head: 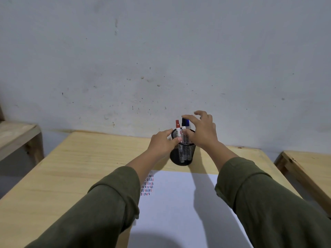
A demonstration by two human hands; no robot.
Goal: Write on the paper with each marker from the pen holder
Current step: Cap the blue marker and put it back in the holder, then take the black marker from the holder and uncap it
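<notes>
A black mesh pen holder (181, 154) stands on the wooden table beyond the white paper (180, 208). Three markers stick up from it: a red-capped marker (177, 127), a black-capped marker (183, 124) and a blue-capped marker (187, 124). My left hand (162, 142) grips the holder's rim on its left side. My right hand (201, 130) hovers over the black and blue caps with fingers spread, thumb and forefinger close to the markers; no marker is lifted. Rows of short red, black and blue strokes (147, 185) mark the paper's upper left corner.
The wooden table (71, 167) ends against a pale scuffed wall (161, 59). A wooden shelf or bench (19, 138) stands at the left and another wooden table edge (308, 169) at the right. My shadow falls on the paper's near part.
</notes>
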